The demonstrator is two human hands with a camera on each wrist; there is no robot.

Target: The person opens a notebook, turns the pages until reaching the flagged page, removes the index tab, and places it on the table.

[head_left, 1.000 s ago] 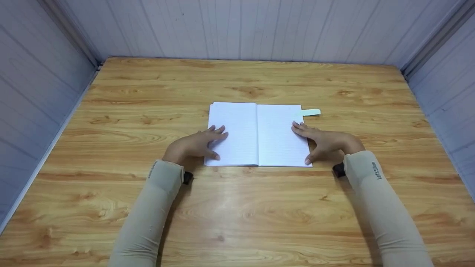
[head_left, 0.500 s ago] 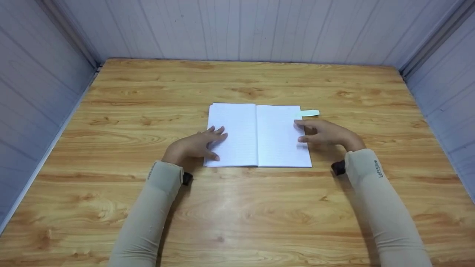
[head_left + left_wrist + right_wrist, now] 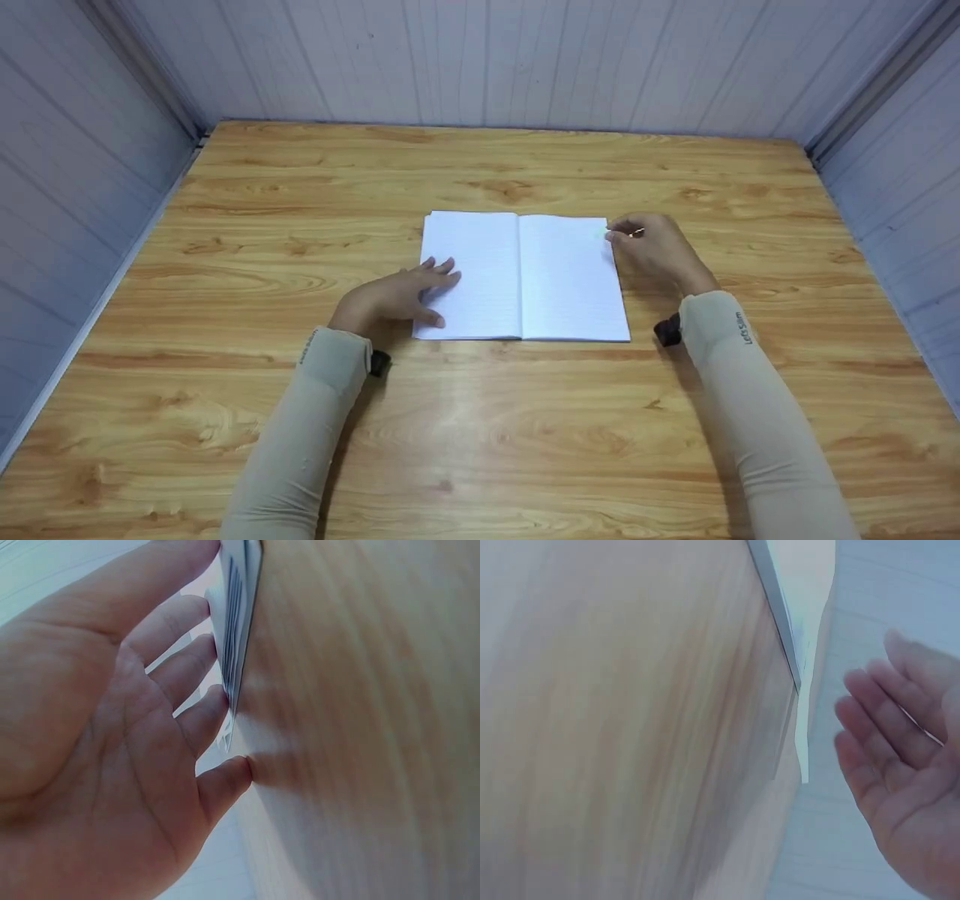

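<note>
An open white lined notebook [image 3: 525, 274] lies flat in the middle of the wooden table [image 3: 480, 427]. My left hand [image 3: 409, 292] rests on the lower left edge of its left page, fingers straight. The left wrist view shows that hand [image 3: 150, 727] open, its fingertips against the stacked page edges [image 3: 236, 630]. My right hand [image 3: 649, 244] hovers at the notebook's upper right corner, over a pale green paper strip [image 3: 606, 234] that is mostly hidden there. In the right wrist view the right hand [image 3: 900, 765] is open with relaxed fingers, close to the strip [image 3: 803, 754] and holding nothing.
Pale panelled walls [image 3: 487, 60] close the table in at the back and on both sides. Bare wood surrounds the notebook. Both forearms wear beige sleeves [image 3: 757, 405].
My right hand has lifted off the right page's lower edge and moved away to the upper right corner, now covering the green strip. The left hand and notebook have stayed put.
</note>
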